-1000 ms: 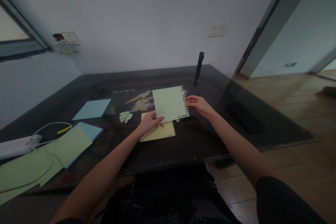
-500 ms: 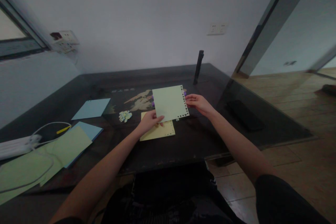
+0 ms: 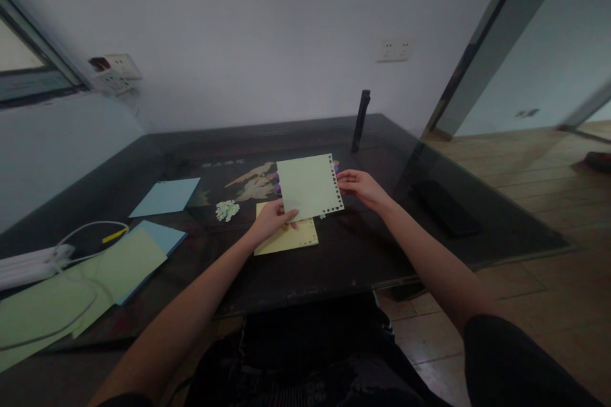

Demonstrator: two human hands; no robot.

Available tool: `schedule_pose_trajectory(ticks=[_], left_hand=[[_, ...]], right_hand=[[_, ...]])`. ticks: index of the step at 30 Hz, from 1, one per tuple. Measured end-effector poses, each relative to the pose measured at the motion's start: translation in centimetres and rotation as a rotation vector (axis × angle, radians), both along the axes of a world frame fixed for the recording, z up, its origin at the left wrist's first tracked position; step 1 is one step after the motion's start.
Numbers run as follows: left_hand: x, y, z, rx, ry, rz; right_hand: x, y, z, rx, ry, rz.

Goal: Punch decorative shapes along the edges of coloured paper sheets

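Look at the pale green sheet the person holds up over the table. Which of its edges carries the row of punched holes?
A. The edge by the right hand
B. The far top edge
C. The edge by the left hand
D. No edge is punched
A: the green sheet shows its row of punched holes along the side next to the right hand, while the left hand grips the plain lower corner.

Both arms stretched forward, converging. Left hand (image 3: 270,219) curled, thumb on top, pinching. Right hand (image 3: 361,186) turned inward, fingers bent, fingertips pinching.
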State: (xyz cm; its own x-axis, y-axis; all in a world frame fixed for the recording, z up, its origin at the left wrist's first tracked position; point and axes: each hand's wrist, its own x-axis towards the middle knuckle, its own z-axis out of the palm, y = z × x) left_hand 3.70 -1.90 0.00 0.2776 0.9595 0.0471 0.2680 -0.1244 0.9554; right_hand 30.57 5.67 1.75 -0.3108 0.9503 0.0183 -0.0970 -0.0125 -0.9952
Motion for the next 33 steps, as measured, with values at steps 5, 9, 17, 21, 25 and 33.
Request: schedule_pose_trajectory(ticks=[5,9,17,21,25,33], left_hand=[[-0.01,0.09,-0.16,-0.006,-0.021,-0.005],[0.02,0.08,-0.16,0.002,-0.009,0.002],[-0.16,0.24,-0.42,0.023,0.031,-0.007],[-0.19,0.38,-0.55,0.027,0.024,-0.01],[-0.11,0.19,-0.28,0.02,0.029,-0.006],[-0.06,-0.05,-0.12,-0.005,0.015,0.002]], right_hand=[[0.06,-0.06,0.11,-0.017,-0.04,0.014],[0.09,-0.11,0.16,-0.04,-0.063,0.036],[0.06,0.06,-0.1,-0.034,-0.026,0.024],[0.01,0.06,-0.1,-0.024,-0.013,0.026],[0.05,0.08,-0.11,-0.028,-0.014,0.026],[0.1,0.14,-0.24,-0.02,-0.017,0.025]])
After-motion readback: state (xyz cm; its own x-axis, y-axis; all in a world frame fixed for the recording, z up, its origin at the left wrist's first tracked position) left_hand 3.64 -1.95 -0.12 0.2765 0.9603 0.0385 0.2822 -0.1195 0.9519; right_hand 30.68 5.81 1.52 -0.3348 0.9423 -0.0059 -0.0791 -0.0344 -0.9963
